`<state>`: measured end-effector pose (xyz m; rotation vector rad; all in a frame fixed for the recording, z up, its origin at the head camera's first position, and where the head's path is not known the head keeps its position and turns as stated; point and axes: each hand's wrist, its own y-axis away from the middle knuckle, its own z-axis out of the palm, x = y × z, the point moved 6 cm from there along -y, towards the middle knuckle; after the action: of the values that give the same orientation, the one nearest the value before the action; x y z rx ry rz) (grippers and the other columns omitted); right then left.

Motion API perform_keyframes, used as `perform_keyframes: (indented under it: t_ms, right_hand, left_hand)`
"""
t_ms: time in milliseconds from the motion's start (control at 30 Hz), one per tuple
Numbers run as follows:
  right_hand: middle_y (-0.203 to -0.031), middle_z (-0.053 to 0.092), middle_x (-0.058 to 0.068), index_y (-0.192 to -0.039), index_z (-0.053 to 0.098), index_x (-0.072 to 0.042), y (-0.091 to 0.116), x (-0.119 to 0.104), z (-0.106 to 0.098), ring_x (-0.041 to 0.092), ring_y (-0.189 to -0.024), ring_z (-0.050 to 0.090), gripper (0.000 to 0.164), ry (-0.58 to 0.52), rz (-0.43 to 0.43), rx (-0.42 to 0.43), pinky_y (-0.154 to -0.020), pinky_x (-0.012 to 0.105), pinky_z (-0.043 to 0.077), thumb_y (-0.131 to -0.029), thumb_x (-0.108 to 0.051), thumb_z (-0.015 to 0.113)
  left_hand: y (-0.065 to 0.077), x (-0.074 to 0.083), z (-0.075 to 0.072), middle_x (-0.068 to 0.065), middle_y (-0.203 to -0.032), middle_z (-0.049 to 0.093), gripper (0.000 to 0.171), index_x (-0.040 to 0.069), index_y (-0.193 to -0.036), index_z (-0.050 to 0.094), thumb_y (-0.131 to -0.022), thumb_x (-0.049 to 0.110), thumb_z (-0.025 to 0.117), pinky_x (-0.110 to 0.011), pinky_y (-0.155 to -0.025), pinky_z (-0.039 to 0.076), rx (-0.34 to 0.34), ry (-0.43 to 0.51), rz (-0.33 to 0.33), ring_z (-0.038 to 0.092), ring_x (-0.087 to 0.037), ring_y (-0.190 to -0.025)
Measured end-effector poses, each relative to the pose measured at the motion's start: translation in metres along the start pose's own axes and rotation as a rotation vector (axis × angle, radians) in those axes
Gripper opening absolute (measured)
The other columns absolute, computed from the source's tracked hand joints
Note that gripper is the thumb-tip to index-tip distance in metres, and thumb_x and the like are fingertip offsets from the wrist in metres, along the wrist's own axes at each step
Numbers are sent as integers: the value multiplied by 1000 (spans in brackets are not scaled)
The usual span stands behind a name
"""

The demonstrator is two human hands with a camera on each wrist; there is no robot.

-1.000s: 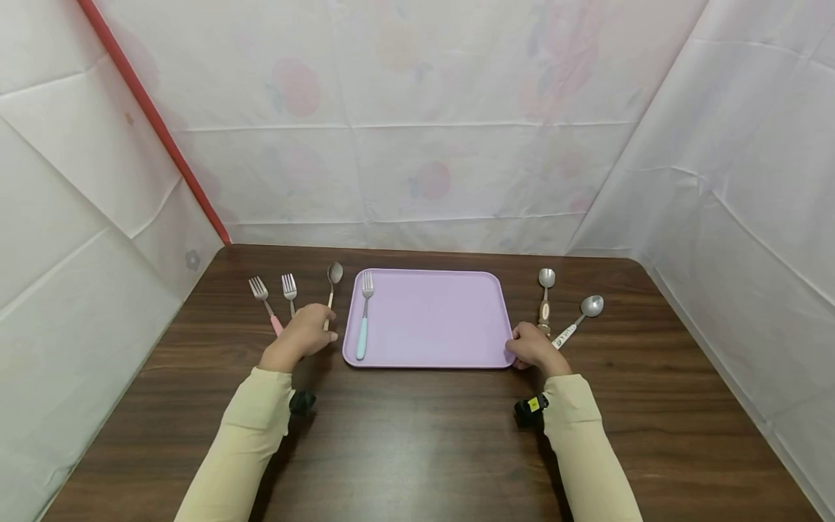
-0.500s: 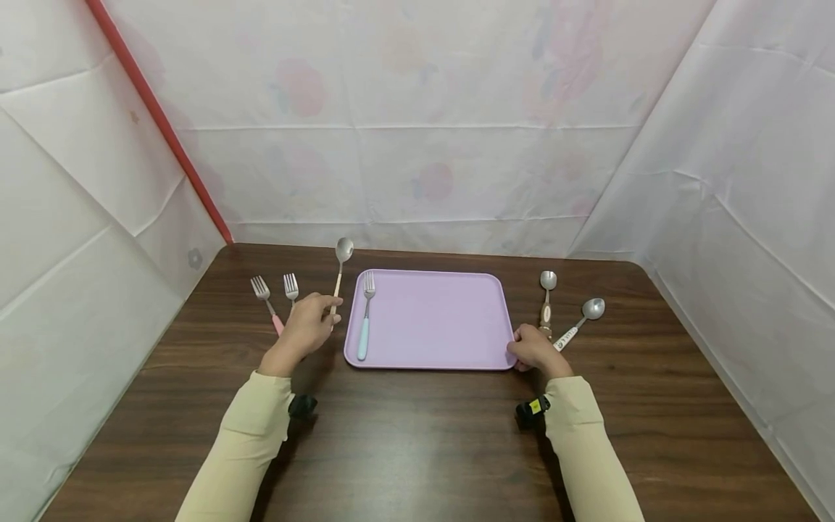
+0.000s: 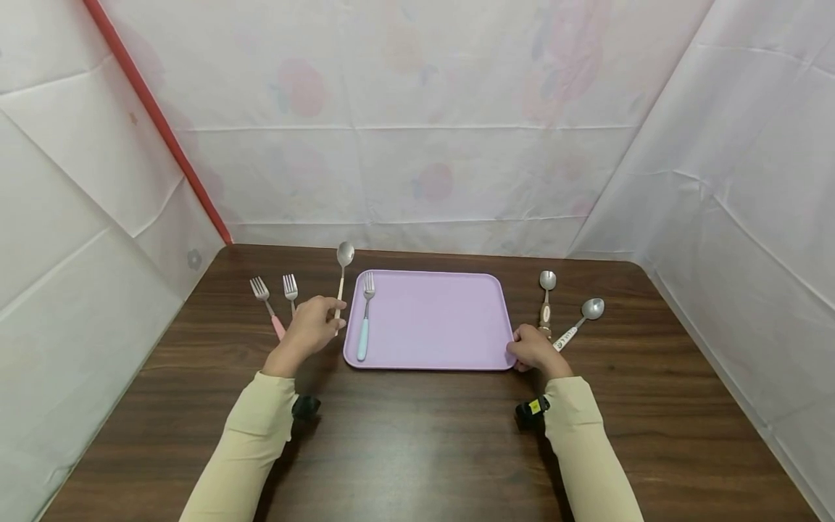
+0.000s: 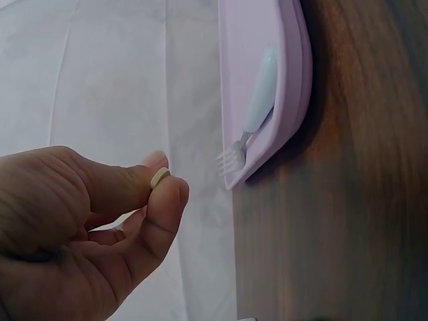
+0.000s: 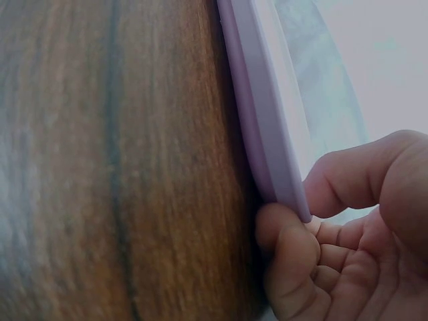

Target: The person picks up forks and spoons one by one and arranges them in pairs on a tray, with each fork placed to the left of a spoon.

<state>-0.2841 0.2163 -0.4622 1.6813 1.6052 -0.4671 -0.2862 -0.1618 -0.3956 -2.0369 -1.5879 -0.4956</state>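
Observation:
A spoon (image 3: 345, 255) with a pale cream handle is pinched between the thumb and finger of my left hand (image 3: 309, 326), upright in the head view just left of the tray. In the left wrist view only the handle's end (image 4: 160, 177) shows between the fingertips. The lilac tray (image 3: 437, 319) lies on the table, and along its left side rests a fork (image 3: 363, 337) with a light blue handle. My right hand (image 3: 536, 349) grips the tray's near right corner; in the right wrist view thumb and finger (image 5: 287, 251) close on its rim.
Left of my left hand lie a pink-handled fork (image 3: 260, 290) and another fork (image 3: 290, 286), its handle hidden. To the right are a brown-handled spoon (image 3: 546, 281) and a spoon with a white patterned handle (image 3: 591, 309). Pale curtains (image 3: 417, 167) surround the dark wooden table (image 3: 404, 449).
My left hand has lifted the cream-handled spoon from the table and shifted it right, closer to the tray. The right hand keeps its grip on the tray corner.

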Motion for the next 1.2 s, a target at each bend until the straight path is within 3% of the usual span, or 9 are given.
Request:
perform_keyframes:
  t_ms: [200, 467, 767, 933, 1200]
  right_hand:
    - [-63, 52, 12, -78, 47, 7, -1, 1, 0, 15, -46, 54, 6, -3, 7, 2, -46, 29, 50, -74, 2, 46]
    - [-62, 52, 12, -79, 47, 7, -2, 2, 1, 15, -46, 54, 6, -2, 13, 1, -46, 29, 49, -74, 2, 46]
    - [-63, 52, 12, -77, 48, 7, -3, 2, 0, 15, -46, 54, 6, 3, 1, -6, -46, 29, 49, -74, 2, 47]
    - [-63, 51, 12, -78, 48, 7, -3, 3, 0, 15, -47, 54, 6, -4, 1, -16, -46, 29, 49, -75, 2, 47]
    - [-63, 50, 11, -78, 47, 8, -1, 1, 0, 15, -47, 54, 6, -7, 8, -13, -47, 29, 49, -74, 2, 46]
  left_hand:
    - [-3, 1, 10, -9, -76, 62, 28, -8, -106, 65, -80, -1, 65, -41, -69, 45, -21, 29, 4, 56, -24, -74]
    - [-4, 7, 18, -7, -73, 58, 28, -8, -105, 66, -78, -2, 65, -37, -66, 42, -28, 38, 0, 52, -23, -71]
    - [-3, 13, 28, -14, -84, 65, 26, -8, -105, 65, -80, -1, 64, -39, -68, 48, -82, 81, -16, 59, -25, -77]
    - [-4, 15, 33, -12, -80, 64, 25, -8, -104, 66, -80, -1, 65, -37, -65, 48, -105, 87, -20, 58, -23, -74]
    - [-4, 21, 39, -6, -73, 60, 23, -7, -98, 68, -75, -1, 68, -36, -65, 45, -112, 75, 30, 53, -21, -69]
